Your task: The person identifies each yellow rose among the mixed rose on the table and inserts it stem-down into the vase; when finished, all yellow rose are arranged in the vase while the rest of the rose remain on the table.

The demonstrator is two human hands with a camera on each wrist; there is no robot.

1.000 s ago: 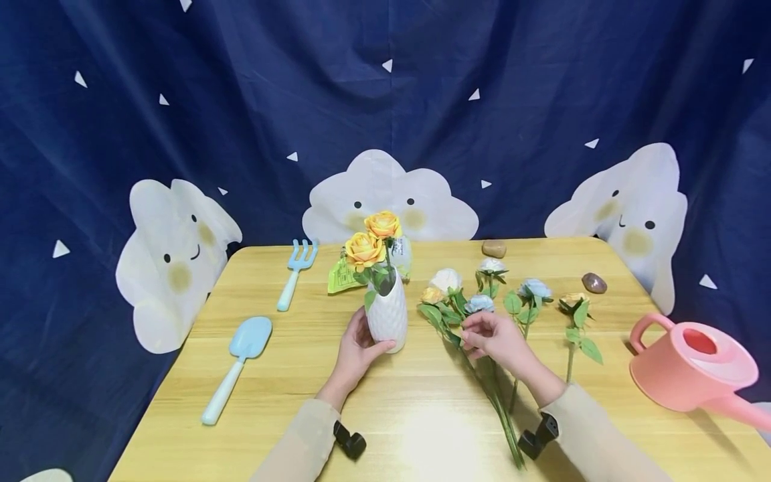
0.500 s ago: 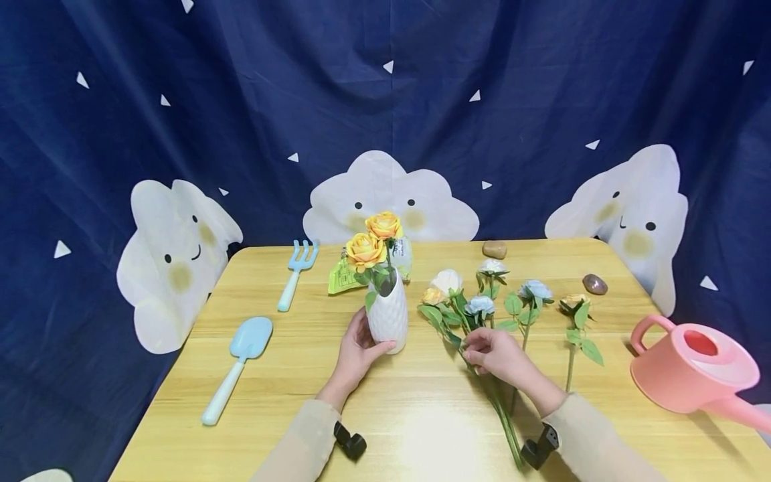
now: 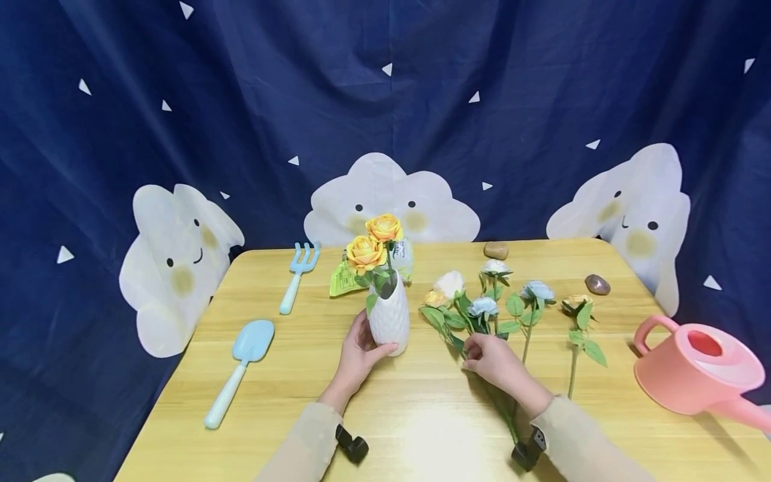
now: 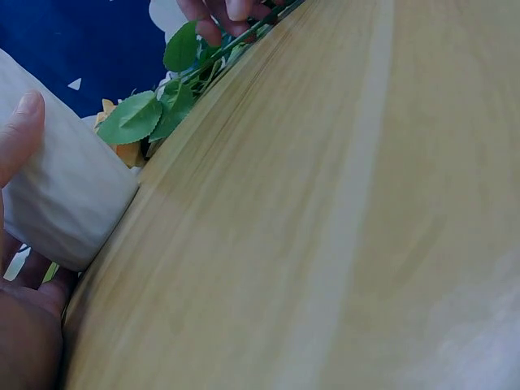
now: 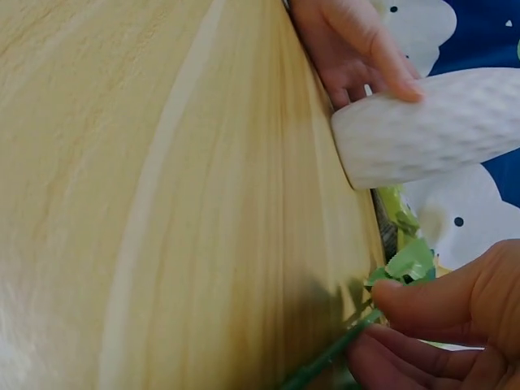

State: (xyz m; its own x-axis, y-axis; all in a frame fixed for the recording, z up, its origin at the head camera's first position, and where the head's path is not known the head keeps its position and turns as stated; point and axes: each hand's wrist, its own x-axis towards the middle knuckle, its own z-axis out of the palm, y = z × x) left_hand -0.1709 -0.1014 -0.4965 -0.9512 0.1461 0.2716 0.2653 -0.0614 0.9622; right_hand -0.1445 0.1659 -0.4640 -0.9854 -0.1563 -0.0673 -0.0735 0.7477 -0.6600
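Gripping a vase between the left and right edges of the bench, the left hand wraps its base. The right hand pinches a stem nearer the right edge.

Body is a person, long-sleeved, hands bare. Left arm: plain pale-beige cloth sleeve, long, ending at the wrist. Right arm: matching pale-beige cloth sleeve, same length. Both run matte, one solid colour. Small black wrist-worn camera unit on the left, at the cuff's inner edge: slim flat base, rounded lobe at the end. Twin black wrist-worn camera unit on the right, same spot mirrored, tiny pale marks on its blocky upper part. Lens and strap probably too small to make out from the head view. Left thumbnail short, rounded tip.
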